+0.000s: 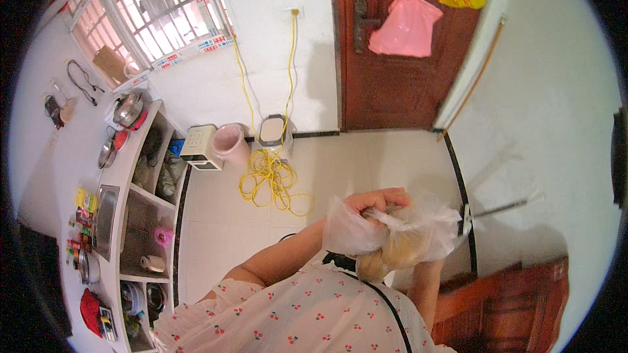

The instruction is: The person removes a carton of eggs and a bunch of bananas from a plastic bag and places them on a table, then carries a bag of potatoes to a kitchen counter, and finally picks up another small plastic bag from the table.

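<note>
My left hand [375,202] is closed around the gathered top of a clear plastic bag [436,225], held up in front of my chest. Several rounded tan lumps that look like potatoes [392,250] show through the film in its lower part. Loose plastic spreads out on both sides of my fingers. My right forearm [427,279] rises behind the bag. The bag covers my right hand, so its grip cannot be made out.
On the left runs a white kitchen counter [113,206] with a sink [105,220] and pots. A coiled yellow cable [274,181] lies on the tiled floor near a pink bin [230,142]. Ahead is a brown door [392,93] with a pink bag [409,24] hanging on it.
</note>
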Action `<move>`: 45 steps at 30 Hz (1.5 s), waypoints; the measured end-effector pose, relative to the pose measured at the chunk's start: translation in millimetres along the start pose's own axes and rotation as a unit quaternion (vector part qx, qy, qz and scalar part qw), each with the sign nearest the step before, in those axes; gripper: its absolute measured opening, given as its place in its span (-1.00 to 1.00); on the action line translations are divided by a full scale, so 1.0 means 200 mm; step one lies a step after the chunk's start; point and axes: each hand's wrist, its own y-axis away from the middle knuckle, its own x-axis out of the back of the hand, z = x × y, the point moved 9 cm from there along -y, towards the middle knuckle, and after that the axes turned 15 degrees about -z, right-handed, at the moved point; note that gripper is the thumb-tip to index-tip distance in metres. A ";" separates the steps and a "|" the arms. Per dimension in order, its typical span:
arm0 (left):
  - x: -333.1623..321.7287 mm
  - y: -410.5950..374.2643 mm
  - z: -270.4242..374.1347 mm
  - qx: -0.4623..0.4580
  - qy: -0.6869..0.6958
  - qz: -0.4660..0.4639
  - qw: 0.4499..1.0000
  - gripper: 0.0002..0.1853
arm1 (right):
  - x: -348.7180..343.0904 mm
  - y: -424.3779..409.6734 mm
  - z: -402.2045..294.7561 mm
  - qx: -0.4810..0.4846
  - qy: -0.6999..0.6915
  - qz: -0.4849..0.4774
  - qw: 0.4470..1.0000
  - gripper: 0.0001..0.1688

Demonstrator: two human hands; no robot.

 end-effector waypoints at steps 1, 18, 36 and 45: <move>0.08 -0.09 -0.02 -0.001 -0.036 -0.003 0.999 -0.83 | 0.05 -0.15 -0.06 0.021 0.007 0.027 0.999 -0.58; 1.25 -0.81 -0.46 0.106 -0.096 0.096 0.985 -0.77 | -0.41 -1.88 0.04 -0.123 0.043 -0.316 0.940 -0.35; 2.29 -1.32 -0.45 0.024 -0.085 0.003 0.996 -0.69 | -0.88 -3.04 -0.38 0.131 0.498 -0.387 0.765 -0.51; 2.56 -1.44 -0.50 -0.018 -0.038 0.193 0.980 -0.77 | -1.19 -4.12 -1.16 0.401 0.666 -0.212 0.592 -0.54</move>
